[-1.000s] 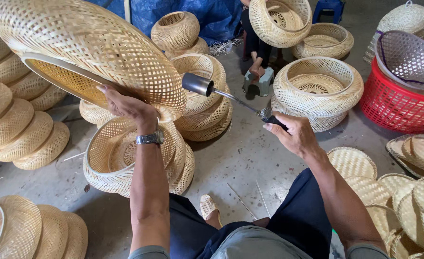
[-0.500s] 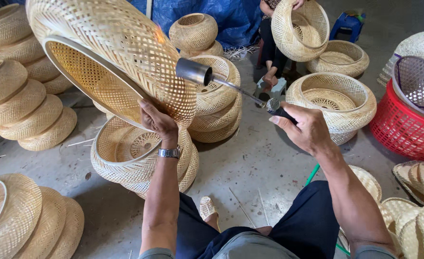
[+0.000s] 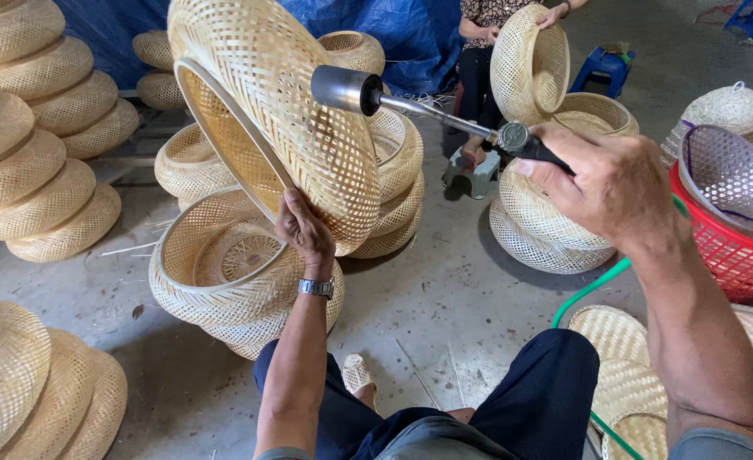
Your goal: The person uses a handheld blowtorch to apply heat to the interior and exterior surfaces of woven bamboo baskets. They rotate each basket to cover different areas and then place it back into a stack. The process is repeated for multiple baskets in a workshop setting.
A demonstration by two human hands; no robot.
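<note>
Raised now, torch (image 3: 419, 106) in right hand (image 3: 602, 183) points left at left hand's (image 3: 306, 232) gripped basket (image 3: 282, 111).

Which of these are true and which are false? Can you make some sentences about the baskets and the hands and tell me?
1. The left hand holds up a woven bamboo basket by its rim. True.
2. The right hand holds a paintbrush. False: it grips a metal torch with a long thin pipe, whose nozzle points at the raised basket.
3. A watch sits on the left wrist. True.
4. The red plastic basket is on the person's left. False: it stands on the right, with a purple basket in it.
5. The floor is bare of other baskets. False: stacks of woven baskets stand all around.
</note>
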